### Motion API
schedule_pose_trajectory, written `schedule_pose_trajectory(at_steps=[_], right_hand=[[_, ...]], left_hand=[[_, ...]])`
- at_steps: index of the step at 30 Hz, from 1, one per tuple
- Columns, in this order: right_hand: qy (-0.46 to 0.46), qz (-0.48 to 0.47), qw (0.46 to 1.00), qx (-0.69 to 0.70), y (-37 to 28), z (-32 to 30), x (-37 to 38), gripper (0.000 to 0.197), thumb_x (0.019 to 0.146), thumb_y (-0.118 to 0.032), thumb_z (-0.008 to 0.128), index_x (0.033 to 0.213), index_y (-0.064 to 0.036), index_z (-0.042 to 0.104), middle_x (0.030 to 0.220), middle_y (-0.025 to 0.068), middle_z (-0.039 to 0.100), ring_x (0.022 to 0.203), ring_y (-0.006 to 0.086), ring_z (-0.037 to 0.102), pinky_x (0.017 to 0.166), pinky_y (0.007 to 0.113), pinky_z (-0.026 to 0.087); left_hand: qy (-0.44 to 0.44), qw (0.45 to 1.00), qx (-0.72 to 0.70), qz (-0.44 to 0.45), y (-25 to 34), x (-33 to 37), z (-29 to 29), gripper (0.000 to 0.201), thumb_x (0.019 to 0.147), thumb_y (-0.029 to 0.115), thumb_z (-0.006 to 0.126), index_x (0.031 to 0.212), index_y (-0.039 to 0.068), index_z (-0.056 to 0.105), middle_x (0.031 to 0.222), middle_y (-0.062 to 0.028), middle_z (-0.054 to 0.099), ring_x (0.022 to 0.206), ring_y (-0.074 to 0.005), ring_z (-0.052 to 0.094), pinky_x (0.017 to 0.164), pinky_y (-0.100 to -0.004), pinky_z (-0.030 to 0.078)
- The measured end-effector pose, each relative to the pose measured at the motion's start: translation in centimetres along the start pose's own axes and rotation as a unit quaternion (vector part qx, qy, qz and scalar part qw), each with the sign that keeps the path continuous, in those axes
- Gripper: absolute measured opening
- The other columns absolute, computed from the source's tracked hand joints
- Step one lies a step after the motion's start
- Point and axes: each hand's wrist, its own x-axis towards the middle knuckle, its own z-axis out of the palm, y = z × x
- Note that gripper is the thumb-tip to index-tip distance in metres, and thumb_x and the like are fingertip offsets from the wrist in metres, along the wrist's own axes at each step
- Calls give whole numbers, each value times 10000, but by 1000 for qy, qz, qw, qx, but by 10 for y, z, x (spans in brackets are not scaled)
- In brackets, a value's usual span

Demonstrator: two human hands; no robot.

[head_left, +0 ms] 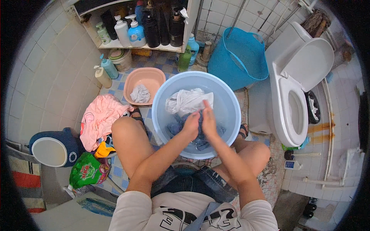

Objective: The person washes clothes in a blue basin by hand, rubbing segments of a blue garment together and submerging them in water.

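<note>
Both my hands are close together over a large light blue basin (157, 111) of water between my knees. My left hand (191, 125) is curled with its fingers closed; what they hold, if anything, is hidden. My right hand (208, 120) is held almost flat against it, its fingers stretched out. Dark blue cloth (176, 126) lies wet in the water beneath and around them, and some shows between the wrists. Just beyond my fingertips, a bunched white garment (189, 101) rests partly above the water.
A pink basin (129, 85) with white cloth (140, 94) stands at the far left, near pink clothing (102, 117). A blue tub (235, 57) and toilet (295, 96) stand right. Shelved bottles (137, 34) are ahead; a green bag (85, 169) lies left.
</note>
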Motion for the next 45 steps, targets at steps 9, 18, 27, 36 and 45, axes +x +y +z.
schedule_pose_trajectory(at_steps=[9, 18, 27, 36, 45], right_hand=[[-30, -151, 982, -106, -23, 31, -39, 509, 929, -308, 271, 1309, 30, 248, 1359, 198, 257, 1284, 300, 195, 1042, 347, 140], [-16, 45, 998, -30, -11, -9, -9, 536, 922, -356, 288, 1296, 29, 286, 1346, 181, 295, 1261, 255, 253, 1027, 326, 182], [-17, 12, 999, 33, 4, -2, -2, 566, 914, -401, 302, 1277, 33, 326, 1334, 170, 322, 1266, 247, 248, 1029, 316, 173], [-112, -121, 986, -30, -28, 36, -41, 519, 923, -360, 294, 1304, -8, 299, 1368, 138, 271, 1294, 244, 181, 1049, 335, 99], [-26, 90, 996, -2, 17, -10, 2, 536, 913, -398, 303, 1243, 15, 388, 1272, 164, 408, 1191, 240, 359, 999, 314, 239]], left_hand=[[106, 992, 6, -65, 43, 4, 5, 315, 890, 169, 395, 1151, 8, 465, 1110, -95, 523, 984, -185, 509, 847, -327, 420], [32, 999, -21, -1, 15, -12, 18, 297, 909, 159, 376, 1167, 38, 463, 1141, -71, 498, 1029, -168, 473, 902, -312, 362], [76, 996, 39, 1, 8, -25, 14, 321, 887, 187, 396, 1137, 7, 486, 1110, -83, 524, 1021, -185, 481, 900, -314, 363], [187, 976, -112, -31, 30, 17, -27, 311, 894, 195, 360, 1103, -5, 473, 1082, -114, 529, 986, -215, 507, 850, -351, 415], [60, 997, 31, -23, 9, -13, 8, 301, 898, 167, 370, 1117, 0, 491, 1082, -97, 522, 1003, -178, 488, 877, -305, 379]])
